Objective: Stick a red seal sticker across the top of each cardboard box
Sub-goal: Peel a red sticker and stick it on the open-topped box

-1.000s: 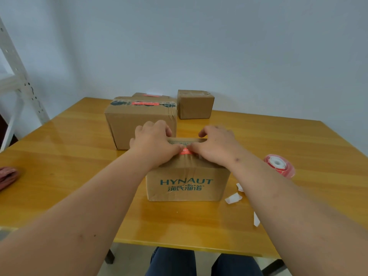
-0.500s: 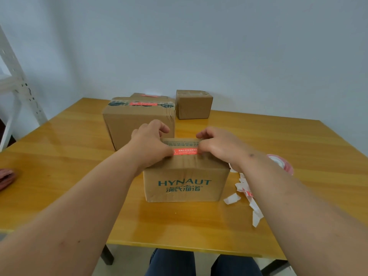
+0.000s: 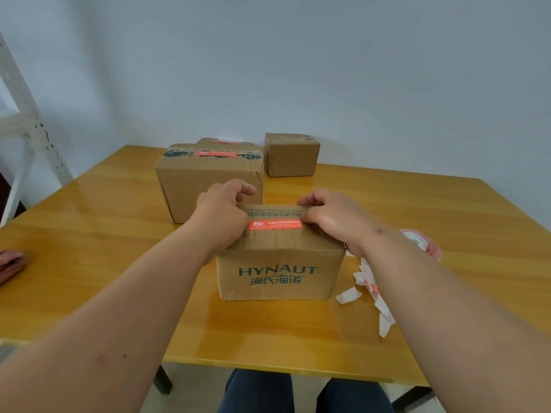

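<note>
A HYNAUT cardboard box (image 3: pixel 280 272) stands at the middle of the table. A red seal sticker (image 3: pixel 275 225) lies flat across its top. My left hand (image 3: pixel 220 216) sits at the sticker's left end and my right hand (image 3: pixel 331 219) at its right end. Both have curled fingers and thumbs pressing down on the box top. Behind stands a larger box (image 3: pixel 205 180) with a red sticker (image 3: pixel 216 153) on top. A further box (image 3: pixel 222 141) behind that one also shows red on top. A small plain box (image 3: pixel 290 156) stands at the back.
A red sticker roll (image 3: pixel 423 242) lies right of the box, partly behind my right forearm. White backing scraps (image 3: pixel 372 290) are scattered beside it. A pink object (image 3: pixel 10 263) lies at the yellow table's (image 3: pixel 89 234) left edge. A white metal rack (image 3: pixel 26 120) stands far left.
My two hands have slid apart along the sticker, from its middle to its ends, uncovering its full length. The box has stayed put.
</note>
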Available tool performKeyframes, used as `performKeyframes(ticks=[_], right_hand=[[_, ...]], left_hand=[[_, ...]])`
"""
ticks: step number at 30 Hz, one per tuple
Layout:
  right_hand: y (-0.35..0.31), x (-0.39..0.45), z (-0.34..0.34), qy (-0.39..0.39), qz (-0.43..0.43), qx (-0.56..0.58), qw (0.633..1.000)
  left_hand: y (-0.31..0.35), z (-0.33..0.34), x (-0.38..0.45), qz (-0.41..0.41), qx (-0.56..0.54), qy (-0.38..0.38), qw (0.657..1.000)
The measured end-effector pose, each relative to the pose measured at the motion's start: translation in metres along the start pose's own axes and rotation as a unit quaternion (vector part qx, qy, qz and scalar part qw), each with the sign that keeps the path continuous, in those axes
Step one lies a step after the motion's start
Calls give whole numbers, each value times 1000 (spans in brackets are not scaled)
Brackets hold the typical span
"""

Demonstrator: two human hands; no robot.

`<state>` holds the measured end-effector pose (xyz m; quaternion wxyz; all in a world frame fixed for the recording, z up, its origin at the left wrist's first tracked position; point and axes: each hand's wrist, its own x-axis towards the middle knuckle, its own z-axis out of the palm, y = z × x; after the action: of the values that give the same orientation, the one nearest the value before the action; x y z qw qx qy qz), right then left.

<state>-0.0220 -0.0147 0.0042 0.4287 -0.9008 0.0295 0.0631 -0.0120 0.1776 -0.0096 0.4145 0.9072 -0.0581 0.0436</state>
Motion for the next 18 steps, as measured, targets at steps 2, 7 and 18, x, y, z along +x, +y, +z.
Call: performKeyframes(ticks=[2, 7, 18], right_hand=[[-1, -2, 0, -17, -1, -13, 1000], [-1, -3, -2, -44, 6, 0, 999], [-8, -1, 3, -20, 19, -41, 999]], left_hand=[[2, 2, -2, 16, 46, 3, 999], [1, -6, -2, -31, -30, -51, 998], [1, -1, -1, -21, -23, 1, 1000]])
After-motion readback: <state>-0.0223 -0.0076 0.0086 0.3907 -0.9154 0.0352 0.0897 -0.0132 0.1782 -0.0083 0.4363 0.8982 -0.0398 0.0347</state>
